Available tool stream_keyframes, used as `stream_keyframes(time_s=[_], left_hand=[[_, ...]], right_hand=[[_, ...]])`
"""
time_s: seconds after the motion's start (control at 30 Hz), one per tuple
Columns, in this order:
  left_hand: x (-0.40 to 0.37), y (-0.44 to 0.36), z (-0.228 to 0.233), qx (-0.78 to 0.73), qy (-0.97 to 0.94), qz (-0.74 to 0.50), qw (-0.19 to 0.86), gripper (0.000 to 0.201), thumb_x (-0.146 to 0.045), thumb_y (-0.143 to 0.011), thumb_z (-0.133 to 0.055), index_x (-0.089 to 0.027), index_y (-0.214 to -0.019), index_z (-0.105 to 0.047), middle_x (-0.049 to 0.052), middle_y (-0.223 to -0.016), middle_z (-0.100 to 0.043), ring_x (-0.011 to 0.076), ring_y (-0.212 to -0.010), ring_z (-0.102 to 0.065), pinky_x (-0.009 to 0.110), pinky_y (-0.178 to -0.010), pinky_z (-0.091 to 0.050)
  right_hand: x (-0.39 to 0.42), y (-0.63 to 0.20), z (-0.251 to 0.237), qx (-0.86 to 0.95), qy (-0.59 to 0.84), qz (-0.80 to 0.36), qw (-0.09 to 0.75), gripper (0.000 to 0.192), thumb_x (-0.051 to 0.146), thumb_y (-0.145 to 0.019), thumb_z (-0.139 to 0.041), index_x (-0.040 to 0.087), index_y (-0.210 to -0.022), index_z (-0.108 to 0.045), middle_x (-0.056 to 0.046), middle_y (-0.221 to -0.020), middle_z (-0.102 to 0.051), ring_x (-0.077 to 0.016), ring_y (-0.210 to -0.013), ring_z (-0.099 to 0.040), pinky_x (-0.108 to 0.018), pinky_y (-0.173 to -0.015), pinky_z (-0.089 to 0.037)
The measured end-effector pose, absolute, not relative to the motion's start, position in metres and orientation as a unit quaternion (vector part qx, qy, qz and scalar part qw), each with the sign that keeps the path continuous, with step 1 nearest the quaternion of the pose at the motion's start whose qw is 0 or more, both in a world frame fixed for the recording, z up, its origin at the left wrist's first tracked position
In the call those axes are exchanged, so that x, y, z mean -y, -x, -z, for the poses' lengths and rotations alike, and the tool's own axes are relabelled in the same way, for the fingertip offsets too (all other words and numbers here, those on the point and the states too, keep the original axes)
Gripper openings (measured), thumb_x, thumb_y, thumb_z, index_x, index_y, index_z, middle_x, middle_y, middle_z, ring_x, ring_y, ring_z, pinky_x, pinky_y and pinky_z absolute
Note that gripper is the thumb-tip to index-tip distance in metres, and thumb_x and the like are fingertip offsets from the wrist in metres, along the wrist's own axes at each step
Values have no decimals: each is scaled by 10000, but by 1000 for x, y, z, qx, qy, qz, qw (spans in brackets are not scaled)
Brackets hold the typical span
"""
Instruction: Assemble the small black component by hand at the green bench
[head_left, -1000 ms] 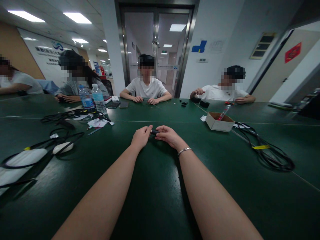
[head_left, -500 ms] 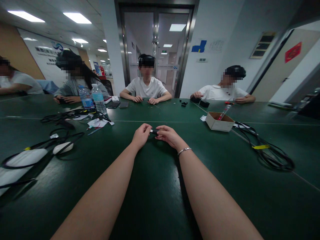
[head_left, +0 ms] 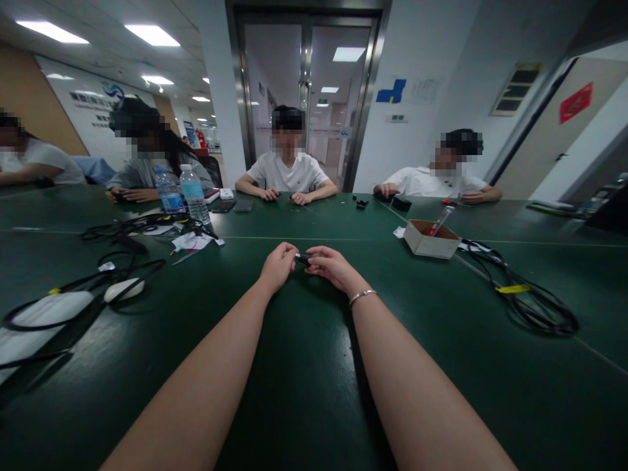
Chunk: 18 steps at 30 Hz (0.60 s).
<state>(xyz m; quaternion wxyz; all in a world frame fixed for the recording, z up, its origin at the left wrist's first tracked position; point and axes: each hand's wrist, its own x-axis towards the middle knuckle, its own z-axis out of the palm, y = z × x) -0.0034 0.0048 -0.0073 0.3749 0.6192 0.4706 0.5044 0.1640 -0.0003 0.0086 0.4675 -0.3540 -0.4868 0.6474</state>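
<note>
We find the left hand [head_left: 277, 265] and right hand [head_left: 332, 267] pinching a small dark part [head_left: 304, 258] between closed fingers above the tabletop [head_left: 304, 366]. We judge it light, rigid, best gripped by its ends.

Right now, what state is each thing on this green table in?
Left hand: pinching the small black part.
Right hand: gripping the same part.
Brown cardboard box: open, red-tipped tool inside.
Clear plastic water bottles: upright, capped.
Black cable coil: loosely coiled, yellow tag.
</note>
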Motion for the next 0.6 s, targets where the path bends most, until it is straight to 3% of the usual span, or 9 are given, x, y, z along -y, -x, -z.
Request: stream_keyframes(time_s=[0.2, 0.43, 0.6], left_hand=[[-8, 5, 12, -492, -637, -490, 334, 253, -436, -847, -457, -196, -802, -519, -36, -553, -527, 113, -497, -489, 229, -515, -370], [7, 5, -5, -596, -659, -410, 206, 467, -590, -870, -361, -192, -681, -515, -5, -602, -535, 144, -570, -475, 251, -543, -293], [16, 4, -16, -615, -668, -375, 189, 544, -613, -881, -298, -190, -644, -544, 12, -617, -552, 160, -582, -481, 264, -546, -268]], right_hand=[[0, -164, -9, 491, 361, -640, 468, 227, 4, -716, -634, 137, -896, -596, -6, -686, -638, -110, -560, -638, -227, -628, -569], [0, -164, -9, 497, 357, -644, 459, 251, -14, -707, -631, 132, -909, -600, -4, -711, -633, -105, -561, -637, -234, -646, -576], [-1, -165, -9, 509, 349, -649, 446, 268, -20, -694, -651, 130, -913, -615, 1, -741, -632, -89, -555, -624, -247, -675, -582]])
